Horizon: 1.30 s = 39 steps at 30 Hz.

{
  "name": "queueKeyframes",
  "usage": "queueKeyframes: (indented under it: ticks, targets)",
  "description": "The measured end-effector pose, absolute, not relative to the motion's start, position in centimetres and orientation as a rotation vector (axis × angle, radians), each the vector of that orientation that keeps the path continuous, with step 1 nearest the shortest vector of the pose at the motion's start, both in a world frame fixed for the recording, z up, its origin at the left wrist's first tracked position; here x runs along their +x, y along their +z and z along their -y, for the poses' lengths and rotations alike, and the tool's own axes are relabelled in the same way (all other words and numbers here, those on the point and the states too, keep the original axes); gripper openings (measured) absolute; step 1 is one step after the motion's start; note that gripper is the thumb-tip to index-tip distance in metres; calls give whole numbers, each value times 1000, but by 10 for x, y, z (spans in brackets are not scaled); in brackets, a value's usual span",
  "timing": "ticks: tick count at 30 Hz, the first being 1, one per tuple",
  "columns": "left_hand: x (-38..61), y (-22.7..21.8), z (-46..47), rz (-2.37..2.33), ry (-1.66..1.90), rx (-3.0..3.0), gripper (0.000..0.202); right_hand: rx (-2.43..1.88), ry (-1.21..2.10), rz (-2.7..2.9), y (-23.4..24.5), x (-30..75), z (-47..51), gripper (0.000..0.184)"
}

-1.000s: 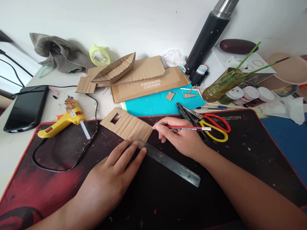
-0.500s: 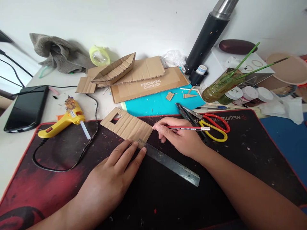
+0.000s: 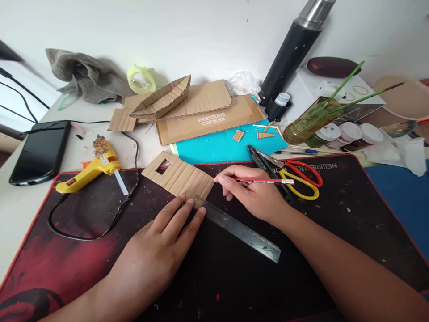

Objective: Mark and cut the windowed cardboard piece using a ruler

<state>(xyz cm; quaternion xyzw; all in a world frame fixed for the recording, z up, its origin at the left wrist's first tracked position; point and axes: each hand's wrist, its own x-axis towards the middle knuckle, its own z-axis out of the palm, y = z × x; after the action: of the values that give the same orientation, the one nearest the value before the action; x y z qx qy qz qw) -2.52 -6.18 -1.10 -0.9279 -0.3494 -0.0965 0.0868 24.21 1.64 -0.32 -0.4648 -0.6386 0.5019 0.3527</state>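
My left hand [image 3: 157, 243] lies with fingers stretched out and apart. Its fingertips press on the end of a clear ruler [image 3: 241, 230] and on the lower edge of a brown cardboard piece [image 3: 184, 176]. That piece has a square hole cut near its left end. The ruler slants down to the right across the mat. In my right hand [image 3: 256, 192] is a red and black pencil [image 3: 264, 181], pinched near its tip. The tip points left, at the right corner of the cardboard; whether it touches cannot be made out.
A yellow glue gun [image 3: 90, 172] with its cord lies left, beside a phone [image 3: 40, 152]. Scissors [image 3: 301, 179] and a black cutter [image 3: 264, 163] lie beyond my right hand. Behind are a cardboard boat shape [image 3: 164, 100], cardboard sheets [image 3: 201, 123], a brush bottle [image 3: 301, 123] and paint jars [image 3: 346, 134].
Both hands, the ruler and the cardboard keep their places. Only the camera view has shifted very slightly.
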Motion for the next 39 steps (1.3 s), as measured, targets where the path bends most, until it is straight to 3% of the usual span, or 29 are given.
queueKeyframes:
  ticks: [27, 39]
  targets:
    - [-24, -5, 61, 1013, -332, -2784, 52, -1201, 1329, 1638, -2, 243, -16, 24]
    - [-28, -23, 69, 1135, -334, -2832, 57, -1208, 1332, 1642, 0, 242, -16, 24]
